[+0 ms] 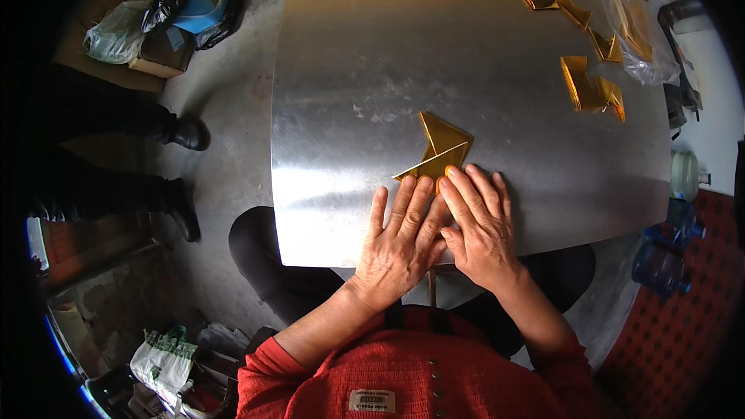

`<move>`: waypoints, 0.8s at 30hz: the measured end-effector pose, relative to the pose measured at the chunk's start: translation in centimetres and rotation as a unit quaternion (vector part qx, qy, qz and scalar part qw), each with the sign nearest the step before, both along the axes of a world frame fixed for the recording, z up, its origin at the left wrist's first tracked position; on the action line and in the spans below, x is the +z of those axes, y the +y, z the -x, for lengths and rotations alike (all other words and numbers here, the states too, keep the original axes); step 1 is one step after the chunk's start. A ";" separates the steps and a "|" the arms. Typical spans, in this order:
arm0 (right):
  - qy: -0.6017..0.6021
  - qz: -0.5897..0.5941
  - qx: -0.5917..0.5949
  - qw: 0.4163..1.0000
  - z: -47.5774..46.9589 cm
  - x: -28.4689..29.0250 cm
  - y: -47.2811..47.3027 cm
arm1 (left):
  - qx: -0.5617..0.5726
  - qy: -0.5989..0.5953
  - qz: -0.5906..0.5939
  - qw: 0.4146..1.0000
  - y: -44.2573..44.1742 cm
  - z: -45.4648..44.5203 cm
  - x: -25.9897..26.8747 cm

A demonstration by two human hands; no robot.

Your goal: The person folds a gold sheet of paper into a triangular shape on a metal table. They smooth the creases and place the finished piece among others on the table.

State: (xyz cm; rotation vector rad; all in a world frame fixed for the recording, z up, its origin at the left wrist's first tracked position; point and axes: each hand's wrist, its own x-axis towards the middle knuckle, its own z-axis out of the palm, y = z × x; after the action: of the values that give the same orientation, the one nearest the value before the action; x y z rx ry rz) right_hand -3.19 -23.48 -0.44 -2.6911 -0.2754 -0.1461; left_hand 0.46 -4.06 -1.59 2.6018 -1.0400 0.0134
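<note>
A folded piece of gold foil paper (445,142) lies flat on the metal tabletop (361,70) before me, with two pointed flaps towards the left. The fingertips of my left hand (400,238) press on its near edge. Just to the right, my right hand (480,224) has its fingertips on the near right part of the same paper. Both hands lie palm down, and their fingers cover the paper's near end. More folded gold foil pieces (582,84) rest at the far right of the tabletop.
A clear plastic bag (625,17) with gold paper lies by the far right edge. Plastic bottles (660,267) are beyond the right side. At left, a person's black shoes (189,132) are on the floor, with a cardboard box (160,55) and bags behind. A fabric bag (166,366) is at lower left.
</note>
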 end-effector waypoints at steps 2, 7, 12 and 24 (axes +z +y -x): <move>0.011 -0.003 0.008 1.000 0.0 0.0 -0.2 | 0.013 0.004 0.003 1.000 -0.1 0.1 0.0; 0.018 -0.013 0.021 1.000 0.3 0.2 -0.6 | 0.021 -0.009 -0.010 1.000 0.5 -0.1 0.3; 0.016 0.017 0.028 0.999 0.4 0.2 -0.3 | 0.035 -0.011 0.010 0.999 0.8 -0.7 0.3; 0.002 0.024 0.032 0.999 0.4 0.2 -0.4 | 0.107 0.013 0.054 0.993 1.5 -1.7 1.3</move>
State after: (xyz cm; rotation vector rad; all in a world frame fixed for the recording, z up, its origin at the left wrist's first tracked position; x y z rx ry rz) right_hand -3.61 -23.89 -0.22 -2.7262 -0.3688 -0.1166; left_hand 2.15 -2.60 -0.24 2.5938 -0.7265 0.0840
